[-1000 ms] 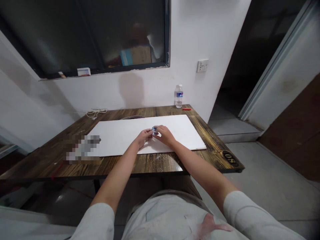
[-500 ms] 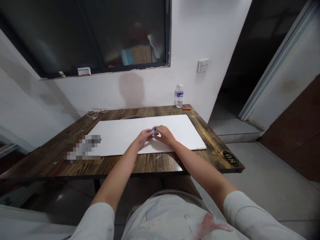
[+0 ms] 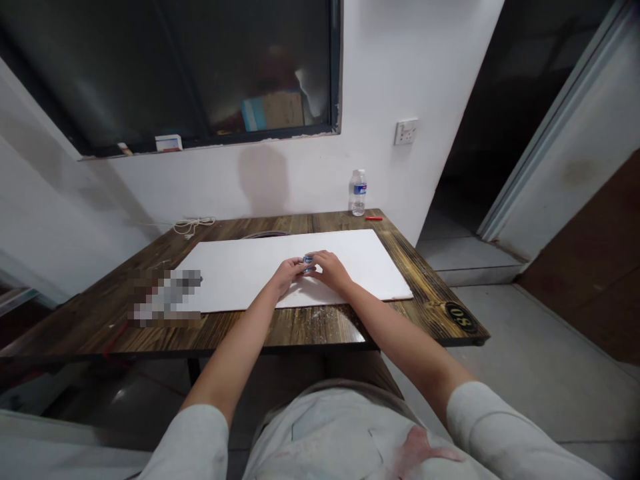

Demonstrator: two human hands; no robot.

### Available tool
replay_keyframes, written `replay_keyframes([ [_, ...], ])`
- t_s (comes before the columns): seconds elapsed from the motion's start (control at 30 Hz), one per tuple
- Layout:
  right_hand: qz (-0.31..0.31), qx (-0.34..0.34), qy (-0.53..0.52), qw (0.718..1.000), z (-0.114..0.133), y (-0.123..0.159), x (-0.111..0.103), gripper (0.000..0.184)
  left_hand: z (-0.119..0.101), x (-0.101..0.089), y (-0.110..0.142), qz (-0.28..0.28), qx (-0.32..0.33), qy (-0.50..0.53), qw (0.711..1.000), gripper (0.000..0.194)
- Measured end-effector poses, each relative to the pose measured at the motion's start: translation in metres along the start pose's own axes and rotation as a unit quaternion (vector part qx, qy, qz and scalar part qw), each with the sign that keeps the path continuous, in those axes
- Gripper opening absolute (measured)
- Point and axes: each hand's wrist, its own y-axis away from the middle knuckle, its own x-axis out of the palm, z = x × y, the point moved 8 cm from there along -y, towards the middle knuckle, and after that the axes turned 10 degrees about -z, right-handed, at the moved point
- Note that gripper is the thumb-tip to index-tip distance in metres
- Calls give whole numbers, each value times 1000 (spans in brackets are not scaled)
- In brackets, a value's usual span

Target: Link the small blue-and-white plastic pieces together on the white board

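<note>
A small blue object with a pale part (image 3: 308,260) is pinched between my two hands, low over the white board (image 3: 240,267). Its kind is too small to make out. My left hand (image 3: 289,273) grips it from the left with thumb and fingertips. From the right, my right hand (image 3: 330,268) has its thumb and curled fingers on it too. Fingers cover much of its surface. Both hands are close to the board near its front middle, and a shadow falls beneath them.
The board lies on a dark wooden table (image 3: 320,325). A water bottle (image 3: 359,193) and a red pen-like stick (image 3: 373,218) stand and lie at the back right. A white cable (image 3: 194,225) is coiled at the back left. A pixelated patch hides something at the board's left.
Both hands stay in place on the small blue object. It looks very slightly turned between the fingers; all else is the same.
</note>
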Motion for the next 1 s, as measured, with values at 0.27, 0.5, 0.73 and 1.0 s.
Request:
replay_keyframes([
  [0.27,-30,27,-22,999,-2,1,-3,8,1,-7,-6,-41,13,20,999,44],
  [0.5,-60,73,-76,993,-11,1,-3,18,0,-9,-4,-56,24,12,998,41],
  [0.73,-57,161,-132,977,-25,6,4,28,1,-10,-4,-70,28,10,997,40],
  [1.0,-38,298,-231,925,-48,17,23,40,0,-12,-4,-76,30,4,997,43],
])
